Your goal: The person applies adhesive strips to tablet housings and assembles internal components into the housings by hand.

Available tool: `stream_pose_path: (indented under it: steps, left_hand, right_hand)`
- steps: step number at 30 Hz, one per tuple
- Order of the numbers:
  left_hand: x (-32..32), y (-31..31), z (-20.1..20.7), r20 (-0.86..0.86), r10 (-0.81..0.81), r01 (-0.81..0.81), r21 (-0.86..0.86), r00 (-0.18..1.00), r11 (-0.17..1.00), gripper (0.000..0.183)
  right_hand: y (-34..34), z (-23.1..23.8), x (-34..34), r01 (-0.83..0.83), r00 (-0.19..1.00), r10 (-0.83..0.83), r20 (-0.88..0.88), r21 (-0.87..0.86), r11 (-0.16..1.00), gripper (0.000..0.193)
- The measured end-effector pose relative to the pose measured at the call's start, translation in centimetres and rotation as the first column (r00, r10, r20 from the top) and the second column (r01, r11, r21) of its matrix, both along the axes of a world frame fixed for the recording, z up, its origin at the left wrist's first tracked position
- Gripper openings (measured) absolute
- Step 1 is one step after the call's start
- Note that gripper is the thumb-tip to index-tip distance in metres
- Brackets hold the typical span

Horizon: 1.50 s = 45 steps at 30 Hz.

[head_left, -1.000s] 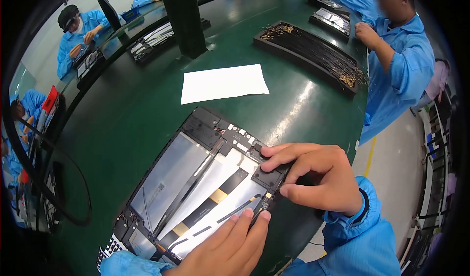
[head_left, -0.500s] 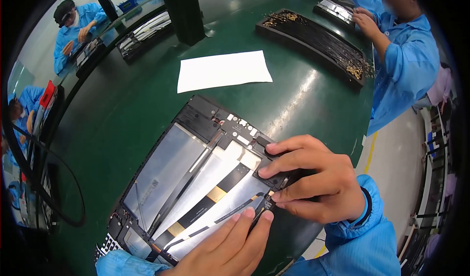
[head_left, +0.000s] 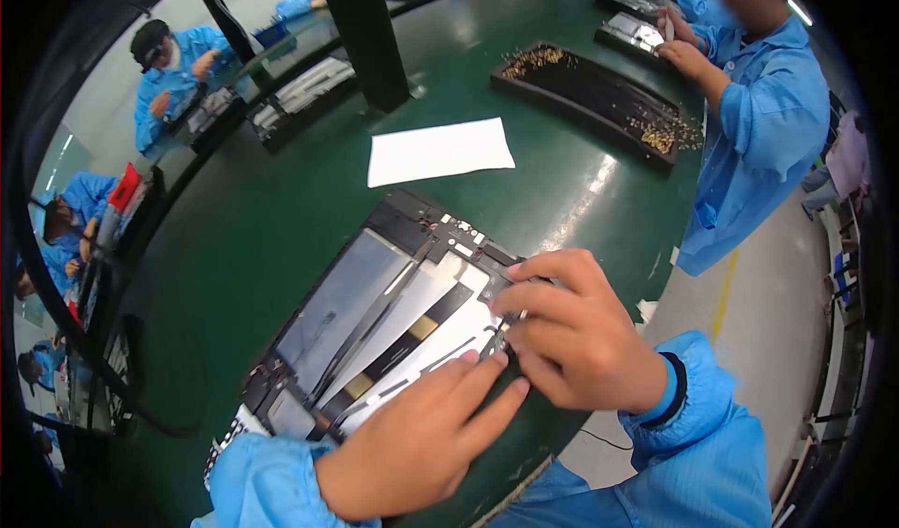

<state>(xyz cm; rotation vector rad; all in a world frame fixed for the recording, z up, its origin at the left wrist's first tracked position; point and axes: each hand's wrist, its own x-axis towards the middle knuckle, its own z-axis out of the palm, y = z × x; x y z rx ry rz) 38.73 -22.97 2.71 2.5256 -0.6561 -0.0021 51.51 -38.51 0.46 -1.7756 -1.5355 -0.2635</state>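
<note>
An opened flat electronic device (head_left: 348, 289) lies tilted on the green table in front of me. Silvery panels, a black-and-gold ribbon strip (head_left: 401, 348) and dark cables show inside its black frame. My left hand (head_left: 417, 434) lies over the near edge, fingers stretched out and tips resting by the lower right corner. Over the right edge, my right hand (head_left: 588, 345) bends its thumb and fingers together at the end of a thin cable. Whatever is between those fingertips is hidden and slightly blurred. A black-and-white patterned part (head_left: 225, 439) sticks out at the device's lower left corner.
A white sheet (head_left: 440, 152) lies beyond the device. Farther right stands a long black tray (head_left: 585, 102) with small gold-coloured pieces, some spilled by its end. A black post (head_left: 363, 36) rises at the back. Co-workers in blue sit at left and stand at right (head_left: 763, 107).
The whole view has shifted and the device looks a little smaller. My right fingers have moved slightly at the same edge; my left hand still rests there. The right co-worker's hands have shifted.
</note>
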Motion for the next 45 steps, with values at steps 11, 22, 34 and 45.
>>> stream_pose_path:
  steps: [11, 22, 34, 45]
  left_hand:
    - [-0.7, 11.1, -1.5, -0.147, 0.475, -0.484, -0.034, 0.868, 0.874, 0.04]
    - [-8.2, 12.7, 5.2, -0.145, 0.622, -0.588, -0.539, 0.77, 0.603, 0.068]
    - [-37.9, 19.5, 0.0, -0.452, 0.884, -0.854, -0.501, 0.12, -0.14, 0.057]
    - [-37.6, 31.0, -0.7, -0.226, 0.97, -0.788, -0.579, -0.088, -0.207, 0.052]
  right_hand:
    - [-1.2, -2.1, -11.8, 0.18, 0.898, -0.211, -0.387, -0.115, 0.977, 0.068]
    - [8.6, 4.4, -12.0, 0.04, 0.718, 0.364, -0.593, 0.558, 0.829, 0.059]
    - [27.1, -1.5, -27.2, -0.733, 0.354, 0.585, -0.73, 0.172, 0.658, 0.073]
    - [33.3, -0.3, -22.3, -0.703, 0.673, 0.501, -0.543, -0.26, 0.663, 0.031]
